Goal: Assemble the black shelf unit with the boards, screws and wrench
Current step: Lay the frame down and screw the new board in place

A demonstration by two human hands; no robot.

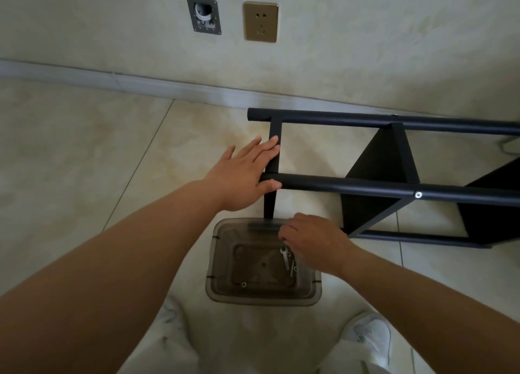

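Left hand (247, 173) flat, fingers straight, on shelf frame (365, 186), right hand (312, 241) curled over tray (225, 289), grasp unclear

Black shelf unit (394, 187), part-built, lying on its side on the floor near the wall. Round black tubes running left to right, joined at the left end by a flat black crossbar (273, 159). Black boards (380, 171) fixed slantwise between the tubes. Silver screw (418, 195) set in the nearer tube. Small silver wrench (284, 256) lying in a smoky clear tray just below the unit's left end, with loose screws (294, 269) beside it and one washer-like piece (244, 284) apart near the tray's front edge.
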